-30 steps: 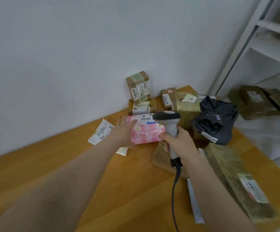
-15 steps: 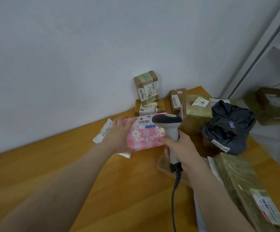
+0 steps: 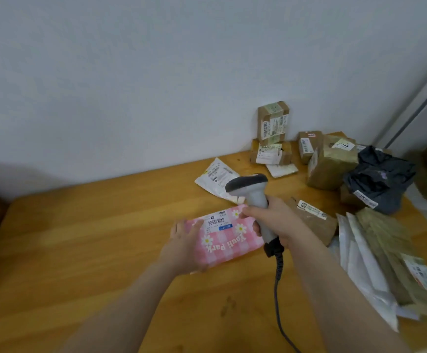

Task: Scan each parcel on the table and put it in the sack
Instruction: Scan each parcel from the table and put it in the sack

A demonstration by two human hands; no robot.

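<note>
Reaches both bare forearms forward, close together. Holds the left end of a pink parcel [image 3: 226, 236] in the left hand [image 3: 184, 248], thumb over its top face. Grips the handle of a scanner [image 3: 248, 186] in the right hand [image 3: 278, 222], fingers curled round it.

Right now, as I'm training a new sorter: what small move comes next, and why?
Probably tip the scanner down onto the label on the pink parcel: the right hand grips the scanner, head beyond the label, which faces up, uncovered, while the left hand holds the parcel.
</note>
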